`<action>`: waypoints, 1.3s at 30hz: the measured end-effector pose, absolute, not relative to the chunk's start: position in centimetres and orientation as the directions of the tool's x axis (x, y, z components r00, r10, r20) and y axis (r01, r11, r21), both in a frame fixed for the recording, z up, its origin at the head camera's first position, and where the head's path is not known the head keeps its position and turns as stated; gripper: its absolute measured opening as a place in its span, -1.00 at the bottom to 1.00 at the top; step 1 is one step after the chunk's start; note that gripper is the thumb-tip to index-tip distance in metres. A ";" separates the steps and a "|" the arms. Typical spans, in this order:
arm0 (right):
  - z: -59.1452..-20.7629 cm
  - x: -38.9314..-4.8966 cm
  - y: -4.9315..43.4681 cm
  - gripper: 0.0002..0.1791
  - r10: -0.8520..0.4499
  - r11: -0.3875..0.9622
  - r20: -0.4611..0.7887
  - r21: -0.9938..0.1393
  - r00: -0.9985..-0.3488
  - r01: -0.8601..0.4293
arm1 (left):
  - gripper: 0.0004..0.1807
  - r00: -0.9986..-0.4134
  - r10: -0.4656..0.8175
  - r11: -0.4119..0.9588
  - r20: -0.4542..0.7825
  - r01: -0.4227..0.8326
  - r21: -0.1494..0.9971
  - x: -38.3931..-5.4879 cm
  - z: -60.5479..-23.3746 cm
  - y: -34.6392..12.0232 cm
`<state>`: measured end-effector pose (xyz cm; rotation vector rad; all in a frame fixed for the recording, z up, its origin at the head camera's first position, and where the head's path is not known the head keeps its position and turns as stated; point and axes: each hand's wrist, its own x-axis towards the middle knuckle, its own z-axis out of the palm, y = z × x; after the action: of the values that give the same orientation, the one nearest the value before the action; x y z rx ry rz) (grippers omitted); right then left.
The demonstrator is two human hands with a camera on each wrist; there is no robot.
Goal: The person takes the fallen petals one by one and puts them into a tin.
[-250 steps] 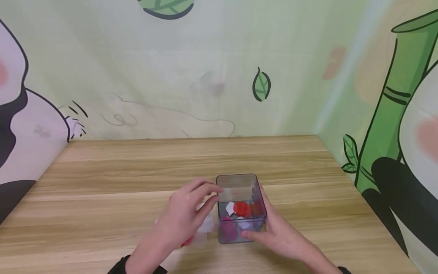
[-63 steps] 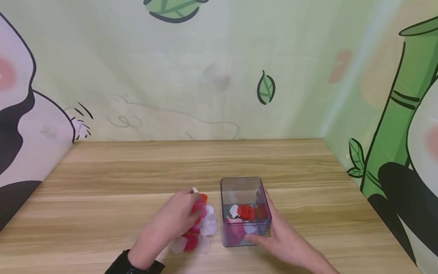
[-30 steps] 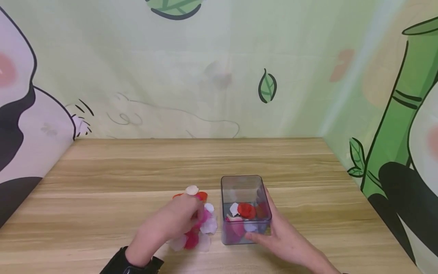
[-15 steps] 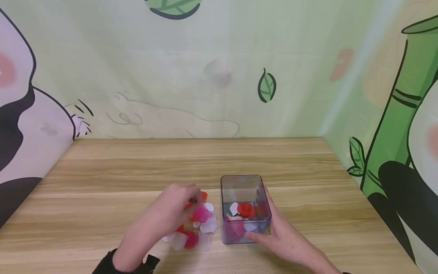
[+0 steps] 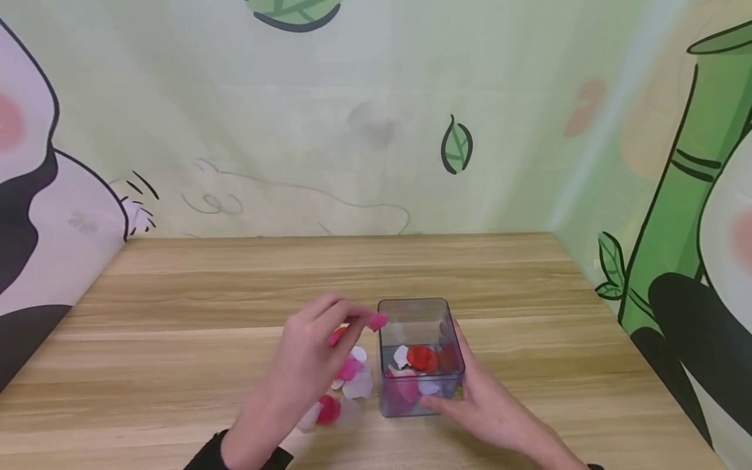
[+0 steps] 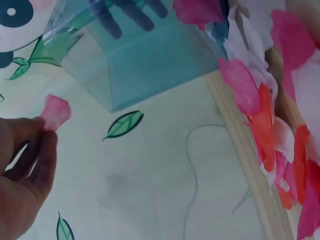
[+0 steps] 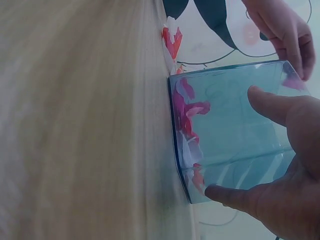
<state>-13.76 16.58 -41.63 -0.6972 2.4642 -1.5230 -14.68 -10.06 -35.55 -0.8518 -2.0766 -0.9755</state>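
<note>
Fingertips (image 5: 358, 310) of the left hand (image 5: 307, 352), low and left of centre in the frame and partly hiding loose petals (image 5: 349, 368) on the table (image 5: 235, 281), pinch a pink petal (image 5: 378, 321) at the upper-left corner of the tinted box (image 5: 418, 320); I cannot tell whether it clears the rim. I would bring it well inside, then part thumb and finger fully, since so light a petal may cling or drift. Right of centre, the right hand (image 5: 484, 401) grips the box's right side; I judge a light, steady hold best.
</note>
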 end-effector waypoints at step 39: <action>-41.7 -13.9 16.5 0.31 -0.486 0.335 0.138 -0.882 -0.863 -0.330 | -0.77 -0.742 0.385 0.667 0.549 0.635 0.390 -15.7 -38.2 -10.1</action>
<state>-13.90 16.51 -41.72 -0.7524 2.4408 -1.5570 -15.70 -10.10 -38.21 -0.7970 -2.4598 -0.8035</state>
